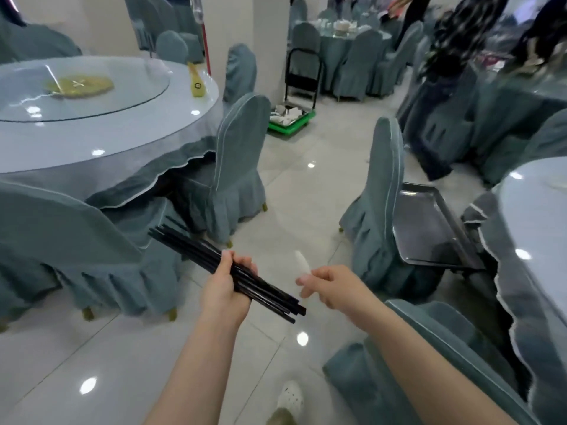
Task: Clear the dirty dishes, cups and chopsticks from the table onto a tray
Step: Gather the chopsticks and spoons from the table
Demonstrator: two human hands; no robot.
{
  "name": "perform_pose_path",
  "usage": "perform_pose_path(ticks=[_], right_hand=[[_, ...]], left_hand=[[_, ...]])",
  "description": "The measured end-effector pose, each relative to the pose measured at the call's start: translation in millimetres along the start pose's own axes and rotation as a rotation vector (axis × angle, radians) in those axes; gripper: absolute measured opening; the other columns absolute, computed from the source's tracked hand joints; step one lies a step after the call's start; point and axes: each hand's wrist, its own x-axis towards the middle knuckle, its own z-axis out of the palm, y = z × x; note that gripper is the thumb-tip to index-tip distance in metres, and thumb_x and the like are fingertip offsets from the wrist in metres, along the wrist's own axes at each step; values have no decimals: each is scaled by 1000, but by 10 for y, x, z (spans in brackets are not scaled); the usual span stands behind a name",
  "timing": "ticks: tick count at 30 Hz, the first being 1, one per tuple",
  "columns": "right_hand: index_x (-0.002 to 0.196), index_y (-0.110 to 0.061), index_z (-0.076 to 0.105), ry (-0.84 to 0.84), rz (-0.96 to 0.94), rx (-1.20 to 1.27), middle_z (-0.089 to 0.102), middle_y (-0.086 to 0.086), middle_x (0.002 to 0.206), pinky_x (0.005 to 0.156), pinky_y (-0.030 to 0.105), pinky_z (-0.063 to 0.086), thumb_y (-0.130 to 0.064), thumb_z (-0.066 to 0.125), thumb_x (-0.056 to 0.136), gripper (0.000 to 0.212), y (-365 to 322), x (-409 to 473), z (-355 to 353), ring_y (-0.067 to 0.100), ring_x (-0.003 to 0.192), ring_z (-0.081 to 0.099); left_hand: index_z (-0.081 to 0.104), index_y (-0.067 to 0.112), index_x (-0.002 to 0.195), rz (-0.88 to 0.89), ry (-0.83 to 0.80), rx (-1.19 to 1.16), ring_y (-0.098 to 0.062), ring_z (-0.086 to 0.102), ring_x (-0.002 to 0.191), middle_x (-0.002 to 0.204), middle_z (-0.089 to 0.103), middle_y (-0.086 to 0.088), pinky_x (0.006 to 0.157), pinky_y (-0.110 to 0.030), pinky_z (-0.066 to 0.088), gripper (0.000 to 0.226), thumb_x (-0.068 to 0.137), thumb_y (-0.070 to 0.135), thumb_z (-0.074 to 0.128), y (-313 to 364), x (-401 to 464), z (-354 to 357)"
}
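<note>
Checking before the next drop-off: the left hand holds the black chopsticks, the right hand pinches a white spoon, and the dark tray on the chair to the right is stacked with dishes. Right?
Not quite. In the head view the tray on the chair holds no dishes. The rest stands: the left hand holds the chopsticks, and the right hand pinches the blurred spoon.

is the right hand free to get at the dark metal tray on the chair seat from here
Probably yes: the dark metal tray lies bare on the seat with open floor before it, but the right hand already pinches a small white object, and the chair back borders its near side.
</note>
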Motion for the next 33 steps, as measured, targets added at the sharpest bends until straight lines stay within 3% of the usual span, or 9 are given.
perform_pose_path(ticks=[4, 7, 11, 13, 16, 21, 26, 30, 33], right_hand=[[94, -25, 71, 81, 37, 53, 73, -16, 81, 58, 13, 40, -45, 63, 87, 23, 67, 569, -630, -10, 49, 51], [86, -25, 69, 189, 62, 48, 72, -16, 78, 55, 10, 40, -39, 64, 87, 15, 198, 923, -1075, -8, 55, 54], [80, -12, 70, 361, 140, 114, 68, -14, 64, 54, 16, 40, -28, 68, 82, 17, 474, 1184, -1478, -4, 53, 52], [81, -14, 71, 432, 187, 138, 70, -6, 70, 59, 22, 42, -26, 67, 83, 13, 657, 1229, -1637, 4, 59, 54], [83, -20, 71, 548, 279, 200, 74, -6, 77, 58, 22, 43, -11, 57, 86, 16, 909, 1286, -1912, 8, 64, 58], [87, -14, 64, 820, 390, 307, 71, -1, 69, 49, 19, 37, 2, 45, 89, 25, 1150, 1366, -2393, 4, 46, 48], [88, -15, 66, 1074, 462, 360, 70, -2, 66, 47, 18, 38, 1, 47, 88, 25, 1228, 1467, -2712, 0, 44, 47], [82, -24, 69, 1245, 557, 347, 71, -9, 74, 61, 22, 41, -7, 54, 86, 23, 1285, 1540, -2844, 3, 68, 59], [78, -27, 69, 1354, 633, 352, 69, -14, 78, 59, 21, 39, -12, 59, 86, 20, 1347, 1515, -2890, 4, 73, 60]], left_hand=[[51, 18, 73, -30, -18, 19, -8, 51, 48, 52, 48, 8, 59, -24, 47, 27, 96, 30, 54, -65, 547, 555], [48, 20, 69, -51, -31, 41, -6, 46, 41, 49, 43, 9, 54, -23, 43, 30, 92, 36, 60, -171, 871, 968], [39, 22, 63, -139, -63, 85, -4, 38, 37, 44, 34, 11, 44, -18, 40, 40, 88, 42, 62, -455, 1219, 1482], [35, 22, 59, -192, -97, 124, -4, 37, 36, 43, 32, 11, 43, -17, 40, 44, 89, 43, 61, -672, 1377, 1774], [36, 21, 56, -287, -153, 181, -5, 38, 36, 43, 33, 10, 49, -20, 42, 47, 90, 42, 60, -1049, 1610, 2220], [40, 20, 59, -482, -273, 288, -8, 43, 40, 46, 37, 8, 56, -23, 42, 43, 93, 42, 55, -1612, 1959, 2936], [43, 21, 66, -646, -414, 340, -6, 41, 40, 44, 37, 10, 57, -22, 39, 38, 95, 43, 50, -2074, 2300, 3745], [44, 21, 67, -741, -527, 440, -6, 40, 37, 44, 35, 11, 57, -22, 36, 37, 95, 45, 49, -2410, 2461, 4147], [45, 21, 66, -816, -547, 486, -6, 42, 38, 46, 38, 11, 54, -22, 38, 37, 94, 45, 49, -2632, 2538, 4317]])
